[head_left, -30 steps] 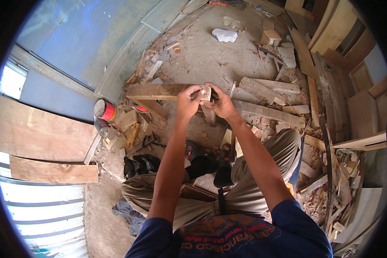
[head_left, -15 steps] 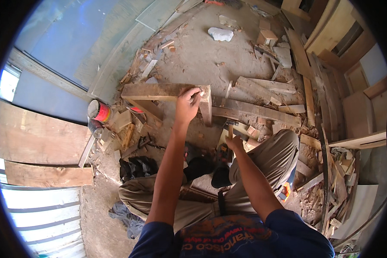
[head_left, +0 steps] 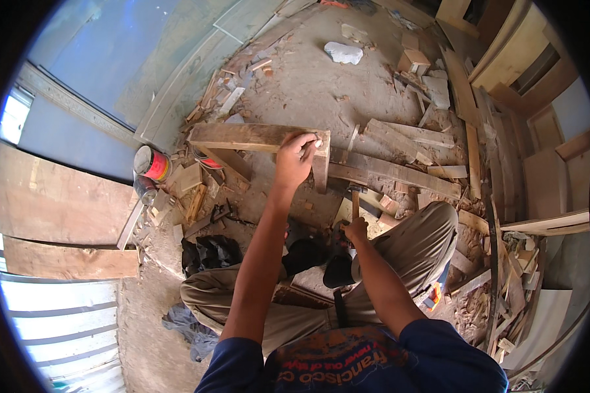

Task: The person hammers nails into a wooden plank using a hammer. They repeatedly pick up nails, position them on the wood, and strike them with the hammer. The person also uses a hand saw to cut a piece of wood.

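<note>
Ahead of me stands a wooden frame (head_left: 239,136) of thick planks, joined at a corner on its right end. My left hand (head_left: 295,162) rests on top of that corner, fingers pinched together; whatever they hold is too small to make out. A pale spot shows at the fingertips. Lower and to the right, my right hand (head_left: 355,230) is closed round the wooden handle of a hammer (head_left: 356,204). The hammer's dark head points away from me, below the corner and apart from it.
Planks (head_left: 400,173) and wood offcuts lie to the right of the frame. Paint cans (head_left: 152,164) stand at the left by a blue panel. A black plastic bag (head_left: 210,254) lies beside my left leg. A white lump (head_left: 343,53) sits on the far floor.
My right hand and the hammer have dropped slightly toward me. The left hand stays at the frame's corner, and the whole view has shifted a little.
</note>
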A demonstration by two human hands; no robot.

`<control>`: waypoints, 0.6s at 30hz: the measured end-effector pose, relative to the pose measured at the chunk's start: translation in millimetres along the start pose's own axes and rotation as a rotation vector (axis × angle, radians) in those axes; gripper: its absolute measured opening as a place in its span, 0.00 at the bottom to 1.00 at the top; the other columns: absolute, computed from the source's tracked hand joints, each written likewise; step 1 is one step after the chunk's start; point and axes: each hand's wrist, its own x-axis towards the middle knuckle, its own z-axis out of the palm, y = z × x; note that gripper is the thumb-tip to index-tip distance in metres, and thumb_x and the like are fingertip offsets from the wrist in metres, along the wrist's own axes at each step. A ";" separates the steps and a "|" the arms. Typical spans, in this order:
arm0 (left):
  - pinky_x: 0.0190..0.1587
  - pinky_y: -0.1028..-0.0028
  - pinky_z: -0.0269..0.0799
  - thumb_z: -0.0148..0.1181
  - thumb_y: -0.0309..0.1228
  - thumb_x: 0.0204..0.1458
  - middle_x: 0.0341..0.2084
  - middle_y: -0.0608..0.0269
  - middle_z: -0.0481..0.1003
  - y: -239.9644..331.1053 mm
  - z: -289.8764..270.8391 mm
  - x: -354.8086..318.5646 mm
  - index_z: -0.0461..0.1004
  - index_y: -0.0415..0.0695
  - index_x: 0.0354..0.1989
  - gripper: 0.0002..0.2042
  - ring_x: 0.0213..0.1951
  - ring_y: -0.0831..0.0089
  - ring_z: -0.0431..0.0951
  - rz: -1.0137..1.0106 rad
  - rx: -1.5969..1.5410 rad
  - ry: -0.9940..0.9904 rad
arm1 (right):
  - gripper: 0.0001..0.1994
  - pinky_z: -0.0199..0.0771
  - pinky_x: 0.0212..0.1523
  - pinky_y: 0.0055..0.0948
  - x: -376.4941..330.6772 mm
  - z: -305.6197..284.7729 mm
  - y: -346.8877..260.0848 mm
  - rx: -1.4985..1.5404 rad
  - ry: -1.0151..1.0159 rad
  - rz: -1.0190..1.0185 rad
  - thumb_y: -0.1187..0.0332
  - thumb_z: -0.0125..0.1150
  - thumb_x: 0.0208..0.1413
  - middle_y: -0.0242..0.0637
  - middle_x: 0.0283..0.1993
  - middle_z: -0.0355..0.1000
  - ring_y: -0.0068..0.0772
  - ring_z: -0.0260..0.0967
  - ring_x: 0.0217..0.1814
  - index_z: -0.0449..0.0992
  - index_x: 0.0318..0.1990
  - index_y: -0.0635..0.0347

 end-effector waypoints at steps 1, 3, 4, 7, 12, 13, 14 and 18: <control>0.44 0.68 0.73 0.66 0.25 0.55 0.37 0.53 0.80 -0.8 0.6 0.6 0.80 0.38 0.41 0.07 0.39 0.60 0.79 0.007 0.009 0.005 | 0.30 0.78 0.48 0.47 -4.1 -1.0 -1.2 0.033 0.061 0.019 0.52 0.72 0.52 0.58 0.49 0.75 0.57 0.74 0.53 0.73 0.47 0.75; 0.44 0.68 0.73 0.66 0.25 0.55 0.37 0.54 0.80 -1.8 1.9 1.5 0.80 0.38 0.41 0.07 0.39 0.60 0.79 0.038 0.031 0.009 | 0.29 0.77 0.38 0.44 0.8 -11.2 -7.8 0.094 0.083 0.027 0.51 0.69 0.55 0.55 0.42 0.77 0.52 0.76 0.41 0.73 0.47 0.74; 0.44 0.68 0.74 0.66 0.25 0.55 0.37 0.54 0.80 -2.2 2.8 2.5 0.80 0.38 0.41 0.07 0.39 0.60 0.79 0.063 0.043 0.010 | 0.28 0.77 0.33 0.43 5.0 -19.3 -12.2 0.124 0.098 0.031 0.50 0.67 0.56 0.54 0.38 0.78 0.50 0.78 0.34 0.72 0.47 0.73; 0.44 0.64 0.74 0.65 0.23 0.53 0.36 0.55 0.81 -3.6 9.3 3.2 0.79 0.39 0.40 0.07 0.41 0.57 0.79 0.108 0.022 0.002 | 0.26 0.69 0.21 0.39 13.7 -60.3 -15.6 0.671 -0.151 0.070 0.50 0.63 0.59 0.45 0.24 0.74 0.42 0.72 0.19 0.73 0.42 0.71; 0.44 0.62 0.75 0.66 0.22 0.53 0.36 0.56 0.81 -13.1 3.4 -7.6 0.79 0.39 0.39 0.06 0.42 0.56 0.79 0.162 0.049 0.020 | 0.22 0.62 0.14 0.29 -108.6 -199.5 -114.3 0.880 0.002 -0.351 0.48 0.49 0.70 0.28 0.18 0.62 0.21 0.62 0.15 0.68 0.36 0.61; 0.44 0.63 0.75 0.66 0.22 0.53 0.36 0.56 0.81 -8.1 1.8 -7.3 0.79 0.39 0.38 0.05 0.42 0.56 0.79 0.183 0.058 0.022 | 0.21 0.63 0.17 0.28 -125.9 -226.3 -123.3 0.849 -0.026 -0.418 0.49 0.47 0.72 0.27 0.19 0.62 0.20 0.63 0.17 0.68 0.40 0.60; 0.43 0.63 0.76 0.66 0.22 0.53 0.36 0.56 0.81 -4.0 2.8 -1.2 0.80 0.39 0.38 0.05 0.41 0.57 0.79 0.219 0.063 0.029 | 0.21 0.65 0.19 0.30 -136.5 -243.8 -123.4 0.777 0.011 -0.514 0.50 0.46 0.72 0.30 0.19 0.63 0.22 0.64 0.18 0.68 0.41 0.61; 0.43 0.63 0.75 0.67 0.22 0.51 0.35 0.55 0.81 -3.8 -3.0 -1.1 0.80 0.38 0.36 0.05 0.43 0.56 0.80 0.233 0.111 0.034 | 0.19 0.68 0.26 0.40 -186.2 -304.2 -143.5 0.292 0.046 -0.691 0.54 0.47 0.72 0.45 0.21 0.68 0.40 0.71 0.22 0.68 0.44 0.65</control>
